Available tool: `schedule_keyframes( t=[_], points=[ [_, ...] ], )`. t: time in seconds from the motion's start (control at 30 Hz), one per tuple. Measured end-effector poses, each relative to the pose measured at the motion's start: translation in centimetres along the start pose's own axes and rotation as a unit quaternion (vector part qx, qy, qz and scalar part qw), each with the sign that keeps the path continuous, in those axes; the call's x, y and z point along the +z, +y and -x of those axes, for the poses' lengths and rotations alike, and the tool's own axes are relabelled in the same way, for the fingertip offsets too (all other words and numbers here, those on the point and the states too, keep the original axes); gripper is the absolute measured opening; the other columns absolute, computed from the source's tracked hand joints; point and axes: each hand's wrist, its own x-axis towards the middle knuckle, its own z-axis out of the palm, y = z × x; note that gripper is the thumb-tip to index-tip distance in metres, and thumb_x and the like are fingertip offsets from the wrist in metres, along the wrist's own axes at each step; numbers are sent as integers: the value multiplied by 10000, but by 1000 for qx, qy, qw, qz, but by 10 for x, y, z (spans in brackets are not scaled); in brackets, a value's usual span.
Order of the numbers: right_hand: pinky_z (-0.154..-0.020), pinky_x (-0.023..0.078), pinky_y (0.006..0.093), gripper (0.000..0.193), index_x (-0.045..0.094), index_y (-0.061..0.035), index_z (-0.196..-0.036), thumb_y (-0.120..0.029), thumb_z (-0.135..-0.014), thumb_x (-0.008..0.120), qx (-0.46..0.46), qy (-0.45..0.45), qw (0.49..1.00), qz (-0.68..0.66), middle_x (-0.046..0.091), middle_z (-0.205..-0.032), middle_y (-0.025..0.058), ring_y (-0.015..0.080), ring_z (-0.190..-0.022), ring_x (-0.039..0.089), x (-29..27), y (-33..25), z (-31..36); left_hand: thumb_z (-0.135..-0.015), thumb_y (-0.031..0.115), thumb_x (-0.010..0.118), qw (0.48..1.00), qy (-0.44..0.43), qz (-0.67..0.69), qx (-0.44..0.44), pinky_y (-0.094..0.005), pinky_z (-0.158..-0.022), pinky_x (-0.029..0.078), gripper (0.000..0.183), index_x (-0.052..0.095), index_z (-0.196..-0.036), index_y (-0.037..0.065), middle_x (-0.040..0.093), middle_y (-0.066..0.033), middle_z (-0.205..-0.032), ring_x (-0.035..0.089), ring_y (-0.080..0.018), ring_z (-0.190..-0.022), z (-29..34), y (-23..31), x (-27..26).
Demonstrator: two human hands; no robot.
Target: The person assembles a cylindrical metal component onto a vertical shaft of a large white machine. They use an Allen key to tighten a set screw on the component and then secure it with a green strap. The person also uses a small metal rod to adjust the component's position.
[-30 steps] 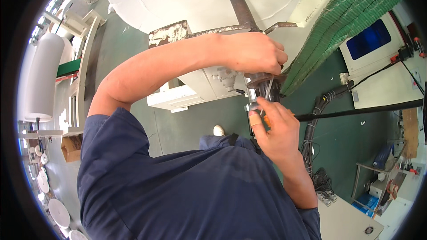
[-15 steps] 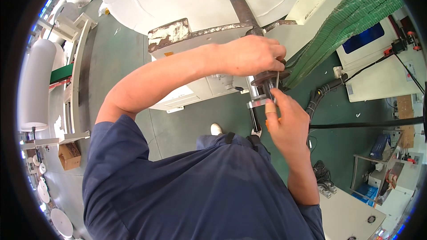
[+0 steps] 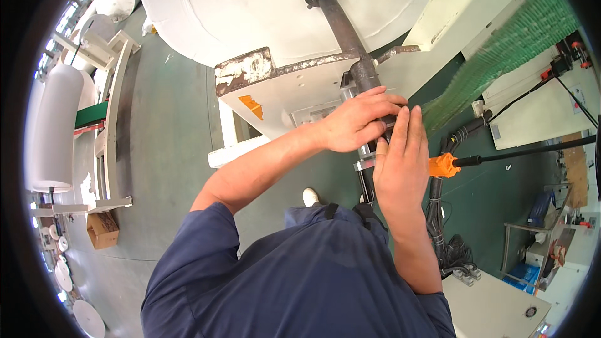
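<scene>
A dark metal shaft sticks out of a large white roll and runs toward me. My left hand lies across the shaft near its near end, with thumb and fingers bent over it. From below, my right hand reaches to the same spot, its fingers stretched out and touching the left fingers' area. What lies under both hands is mostly hidden. A silvery metal bracket shows just below them. Beside my right hand is an orange fitting on a black cable.
A wide green woven strap hangs at the right, blurred. Behind the shaft stands a cream machine frame with a worn edge. White rolls on a rack are at the left, near a cardboard box. Bundled black cables lie at the right.
My left hand has come down the shaft toward me, and its elbow has moved right. The right fingers have straightened. The orange fitting now shows beside the right hand. The strap has shifted right.
</scene>
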Motion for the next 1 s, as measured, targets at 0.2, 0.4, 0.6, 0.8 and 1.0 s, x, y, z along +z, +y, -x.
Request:
schedule_keyframes(
  t=[0.2,0.4,0.6,0.8,1.0],
  points=[
    [-975,518,448,506,480,102,-1344,-58,-876,585,-85,-65,994,15,547,-1316,306,440,-1216,567,-2,20,6,-837,84,550,995,83,-44,32,-554,-1174,276,357,578,-1189,27,575,-167,-1324,575,-381,-1170,3,2,14],
    [-956,533,443,503,501,114,-1322,-11,-841,579,-110,-73,991,-12,555,-1307,320,453,-1207,576,-9,26,3,-874,123,572,993,102,-43,28,-558,-1178,271,314,576,-1169,18,578,-167,-1311,581,-362,-1152,3,-2,22],
    [-997,502,440,565,420,111,-1388,-103,-913,639,-40,-96,995,-4,526,-1343,310,417,-1246,552,-13,14,-2,-941,126,544,996,82,-18,12,-561,-1193,235,260,584,-1178,26,582,-154,-1305,566,-329,-1193,1,-1,15],
    [-1034,460,477,619,369,117,-1399,-82,-894,665,48,-129,990,-28,486,-1392,305,458,-1267,508,-10,8,3,-949,220,629,996,85,-15,6,-540,-1191,240,210,613,-1070,49,615,-116,-1178,569,-294,-1179,-3,-1,14],
    [-1022,466,458,496,463,94,-1334,-48,-892,640,52,-152,985,-59,526,-1351,302,444,-1252,526,-14,20,-5,-909,191,671,993,113,-3,-16,-536,-1181,262,185,614,-1017,53,625,-130,-1167,584,-312,-1140,-5,-1,16]
  ],
)
